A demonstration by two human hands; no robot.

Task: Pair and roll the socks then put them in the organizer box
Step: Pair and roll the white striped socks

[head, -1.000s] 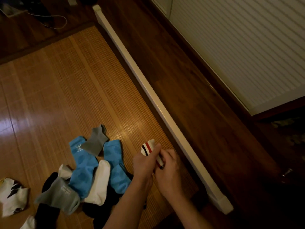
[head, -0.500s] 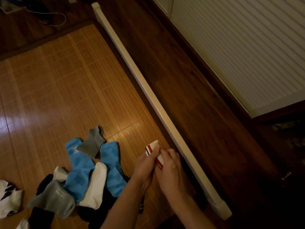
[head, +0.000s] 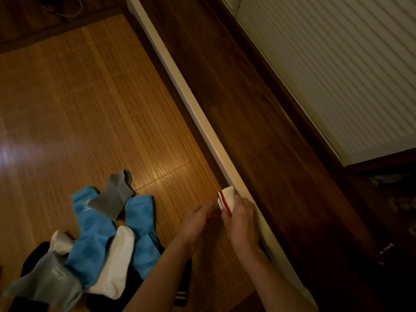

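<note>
The right hand grips a rolled white striped sock, which pokes out above its fingers; the left hand hangs loosely open just beside it.

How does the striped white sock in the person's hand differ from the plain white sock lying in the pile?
The striped white sock is bunched into a compact roll, gripped in the right hand near the cream rail; the plain white sock lies stretched out flat on the mat among the blue socks. The rolled one carries red and dark stripes; the flat one shows none. Both are white.
</note>
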